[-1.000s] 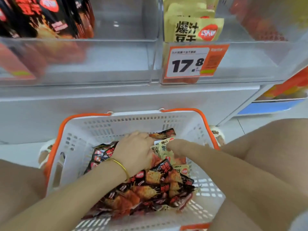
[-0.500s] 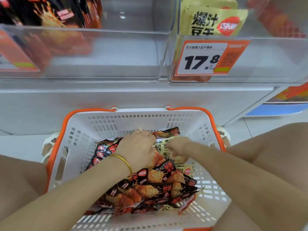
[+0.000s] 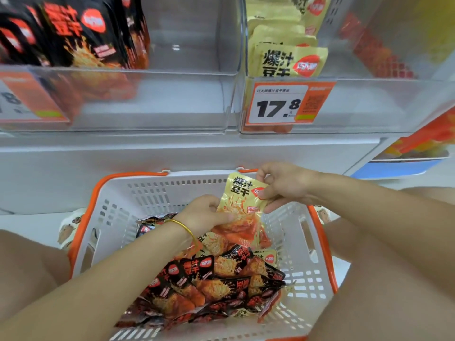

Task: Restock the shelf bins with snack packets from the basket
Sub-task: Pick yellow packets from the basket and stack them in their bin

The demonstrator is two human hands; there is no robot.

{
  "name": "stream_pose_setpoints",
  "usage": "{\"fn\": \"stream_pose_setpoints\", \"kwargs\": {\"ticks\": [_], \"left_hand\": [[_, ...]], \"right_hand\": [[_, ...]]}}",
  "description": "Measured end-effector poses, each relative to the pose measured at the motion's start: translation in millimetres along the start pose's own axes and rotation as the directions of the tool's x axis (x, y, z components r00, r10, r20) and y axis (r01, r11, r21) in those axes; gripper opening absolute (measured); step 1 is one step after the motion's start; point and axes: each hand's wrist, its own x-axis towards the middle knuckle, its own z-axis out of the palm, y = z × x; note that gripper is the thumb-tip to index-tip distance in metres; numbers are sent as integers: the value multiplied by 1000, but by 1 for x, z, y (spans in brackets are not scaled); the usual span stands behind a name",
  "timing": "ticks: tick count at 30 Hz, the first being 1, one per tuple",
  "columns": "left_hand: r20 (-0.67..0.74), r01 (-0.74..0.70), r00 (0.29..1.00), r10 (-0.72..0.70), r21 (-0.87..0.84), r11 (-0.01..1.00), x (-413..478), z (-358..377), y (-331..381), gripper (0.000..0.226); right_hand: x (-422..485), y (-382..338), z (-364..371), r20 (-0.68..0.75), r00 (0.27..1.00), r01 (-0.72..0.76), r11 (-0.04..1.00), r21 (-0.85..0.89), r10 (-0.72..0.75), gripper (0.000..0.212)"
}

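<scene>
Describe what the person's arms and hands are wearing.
No sleeves are in view, and neither the left hand nor the right hand is gloved. A thin gold-coloured bangle circles the left wrist; the right wrist carries nothing.

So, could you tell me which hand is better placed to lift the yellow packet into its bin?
Right. The right hand pinches the yellow packet near its top, just below the yellow bin; the left hand holds its lower edge.
</scene>
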Motion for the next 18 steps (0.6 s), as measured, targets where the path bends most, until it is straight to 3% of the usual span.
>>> {"fn": "stream_pose_setpoints", "kwargs": {"ticks": [5, 7, 9, 12, 14, 16, 18], "left_hand": [[-38, -88, 996, 82, -165, 982, -11, 0, 9, 24], [-56, -147, 989, 139, -206, 967, -19, 0, 18, 25], [-50, -218, 976, 212, -170, 961, -30, 1, 32, 19], [-60, -352, 932, 358, 95, 931, -50, -5, 70, 5], [-168, -487, 831, 531, 243, 839, -58, -13, 102, 13], [-310, -632, 639, 704, 310, 711, -65, -19, 138, 12], [-374, -689, 439, 817, 444, 573, -68, -23, 173, 8]], "right_hand": [[-12, -4, 2, 8, 999, -44, 940, 340, 44, 14], [-24, -5, 6, 64, 998, -41, 938, 344, 20, 14], [-41, -11, 6, 33, 998, 40, 948, 315, -53, 21], [-78, -32, -19, -10, 981, 191, 966, 173, -192, 26], [-106, -48, -47, -33, 961, 276, 951, 141, -274, 32], [-129, -62, -79, -124, 930, 364, 910, 200, -345, 34], [-141, -76, -108, -266, 884, 450, 853, 265, -384, 26]]}}
